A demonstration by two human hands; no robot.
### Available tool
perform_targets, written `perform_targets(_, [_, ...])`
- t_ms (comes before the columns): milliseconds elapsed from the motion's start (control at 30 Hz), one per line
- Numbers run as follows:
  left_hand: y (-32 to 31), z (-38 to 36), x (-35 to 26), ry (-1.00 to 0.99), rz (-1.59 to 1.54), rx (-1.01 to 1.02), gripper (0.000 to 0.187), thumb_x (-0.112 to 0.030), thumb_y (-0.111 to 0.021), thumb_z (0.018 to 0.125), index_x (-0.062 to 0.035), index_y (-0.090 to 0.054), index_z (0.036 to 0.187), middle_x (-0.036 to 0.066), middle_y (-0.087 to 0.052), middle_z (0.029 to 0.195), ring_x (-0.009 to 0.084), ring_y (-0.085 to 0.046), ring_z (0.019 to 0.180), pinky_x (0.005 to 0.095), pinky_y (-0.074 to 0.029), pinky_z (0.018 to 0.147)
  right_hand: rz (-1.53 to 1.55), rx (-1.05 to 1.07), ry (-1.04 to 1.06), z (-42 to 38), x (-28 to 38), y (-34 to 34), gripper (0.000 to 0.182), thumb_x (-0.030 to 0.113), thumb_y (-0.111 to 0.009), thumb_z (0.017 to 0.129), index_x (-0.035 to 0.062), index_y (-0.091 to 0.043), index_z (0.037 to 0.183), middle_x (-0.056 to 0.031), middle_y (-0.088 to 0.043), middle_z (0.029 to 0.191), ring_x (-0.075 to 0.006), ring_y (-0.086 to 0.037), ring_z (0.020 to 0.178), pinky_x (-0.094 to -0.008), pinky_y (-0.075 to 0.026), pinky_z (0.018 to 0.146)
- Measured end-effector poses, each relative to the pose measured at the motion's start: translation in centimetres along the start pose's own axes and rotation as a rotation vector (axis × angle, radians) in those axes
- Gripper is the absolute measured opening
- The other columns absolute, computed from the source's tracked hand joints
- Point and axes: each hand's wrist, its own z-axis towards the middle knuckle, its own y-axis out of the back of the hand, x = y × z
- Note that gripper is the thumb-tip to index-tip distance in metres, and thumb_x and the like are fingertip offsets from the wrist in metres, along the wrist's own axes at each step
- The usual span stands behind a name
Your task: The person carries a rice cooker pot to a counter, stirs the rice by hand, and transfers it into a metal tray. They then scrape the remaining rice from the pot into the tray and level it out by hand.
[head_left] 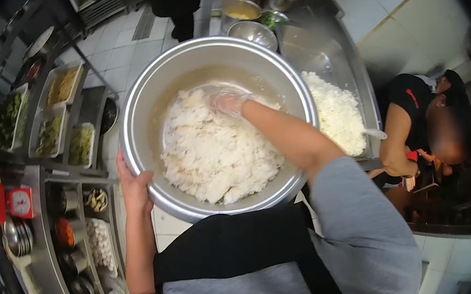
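Observation:
A large metal pot (142,93) with a wide rim is in front of my body, with a mound of cooked white rice (219,154) inside. My left hand (135,184) is closed on the pot's rim at the left side. My right hand (229,102), in a clear plastic glove, reaches into the pot at the far edge of the rice. Its fingers are down against the rice and partly hidden, and I cannot tell if they are closed on any. Bare metal of the pot's bottom shows just beyond this hand.
On the right, a steel counter (308,43) bears more white rice (336,115) with a pale handle (376,134) beside it. Bowls of ingredients (242,10) stand beyond. Left are shelves with vegetable trays (51,133) and a red scale (20,202). A person (417,109) is at right, another (175,3) ahead.

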Motion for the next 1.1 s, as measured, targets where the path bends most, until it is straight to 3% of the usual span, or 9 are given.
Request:
perform_targets(133, [-0.4, -0.2, -0.1, -0.008, -0.05, -0.005, 0.085, 0.011, -0.047, 0.059, -0.0071, -0.023, 0.139, 0.014, -0.045, 0.123, 0.0257, -0.048, 0.112, 0.0339, -0.043, 0.093, 0.263, 0.281, 0.251, -8.8, 8.3, 8.4, 0.037, 0.037, -0.05, 0.088, 0.0073, -0.062, 0.107, -0.0113, -0.063, 0.104, -0.0232, -0.062, 0.089, -0.0333, -0.051, 0.072])
perform_targets(300, [-0.2, -0.1, -0.3, 0.004, -0.03, -0.001, 0.085, 0.011, -0.047, 0.059, -0.0074, -0.023, 0.138, 0.014, -0.045, 0.123, 0.0254, -0.048, 0.112, 0.0333, -0.044, 0.092, 0.849, 0.172, -0.136, 3.8, -0.7, 6.4, 0.034, 0.037, -0.051, 0.086, 0.0087, -0.068, 0.094, -0.0102, -0.067, 0.087, -0.019, -0.064, 0.082, -0.0318, -0.053, 0.066])
perform_targets(400, [-0.5, -0.2, -0.7, 0.018, -0.037, -0.014, 0.085, 0.011, -0.047, 0.058, -0.0073, -0.024, 0.137, 0.014, -0.045, 0.121, 0.0253, -0.049, 0.111, 0.0328, -0.044, 0.092, 0.722, 0.018, -0.225, 10.0, -1.9, 2.9, 0.041, 0.043, -0.05, 0.087, 0.0104, -0.066, 0.105, -0.0079, -0.066, 0.094, -0.0212, -0.062, 0.083, -0.0352, -0.052, 0.072])
perform_targets(533, [-0.3, 0.1, -0.4, 0.013, -0.002, -0.048, 0.084, 0.011, -0.048, 0.058, -0.007, -0.025, 0.137, 0.014, -0.047, 0.117, 0.025, -0.051, 0.106, 0.0328, -0.045, 0.089, 0.315, 0.205, 0.159, 5.4, 10.5, 1.6, 0.05, 0.047, -0.055, 0.082, 0.0102, -0.063, 0.115, -0.0089, -0.059, 0.121, -0.0262, -0.06, 0.099, -0.0342, -0.047, 0.087])
perform_targets(700, [0.3, 0.1, -0.3, 0.06, 0.027, -0.044, 0.084, 0.01, -0.05, 0.058, -0.0068, -0.025, 0.137, 0.014, -0.047, 0.116, 0.025, -0.051, 0.105, 0.033, -0.044, 0.088, -0.433, 0.598, 0.86, -4.7, 17.6, 4.4, 0.028, 0.028, -0.062, 0.074, 0.0127, -0.067, 0.098, -0.0115, -0.064, 0.104, -0.0225, -0.061, 0.089, -0.0361, -0.048, 0.08])
perform_targets(800, [0.5, 0.3, 0.1, 0.033, -0.013, -0.02, 0.085, 0.009, -0.051, 0.059, -0.0073, -0.025, 0.138, 0.014, -0.046, 0.119, 0.025, -0.05, 0.106, 0.0328, -0.044, 0.089, -0.061, 0.434, 0.59, -8.4, 14.7, 2.4, 0.019, 0.022, -0.062, 0.071, 0.0116, -0.067, 0.086, -0.0109, -0.063, 0.098, -0.0216, -0.061, 0.089, -0.0366, -0.048, 0.077])
perform_targets(900, [0.7, 0.3, 0.3, 0.02, -0.029, -0.008, 0.085, 0.01, -0.051, 0.059, -0.0073, -0.024, 0.138, 0.014, -0.045, 0.121, 0.0251, -0.049, 0.108, 0.0332, -0.043, 0.09, -0.351, 0.397, 0.467, -12.7, 13.8, 4.3, 0.028, 0.017, -0.059, 0.072, 0.0148, -0.065, 0.099, -0.0112, -0.058, 0.113, -0.0231, -0.057, 0.099, -0.0383, -0.046, 0.081])
perform_targets(1000, [0.3, 0.3, 0.0, 0.006, -0.037, 0.007, 0.085, 0.01, -0.05, 0.059, -0.0071, -0.024, 0.138, 0.014, -0.044, 0.122, 0.0255, -0.048, 0.111, 0.0336, -0.043, 0.091, -0.347, 0.091, 0.509, -15.1, 10.4, 2.7, 0.046, 0.026, -0.052, 0.082, 0.0192, -0.05, 0.127, -0.0153, -0.038, 0.138, -0.0295, -0.041, 0.123, -0.0469, -0.036, 0.099])
perform_targets(1100, [0.2, 0.1, -0.1, -0.008, -0.029, 0.002, 0.085, 0.01, -0.049, 0.059, -0.0058, -0.023, 0.138, 0.015, -0.044, 0.124, 0.0266, -0.048, 0.113, 0.0337, -0.042, 0.093, -0.359, -0.099, 0.49, -13.7, 12.3, -0.1, 0.06, 0.042, -0.04, 0.09, 0.0238, -0.023, 0.144, -0.0148, -0.011, 0.151, -0.0335, -0.012, 0.139, -0.0555, -0.013, 0.11])
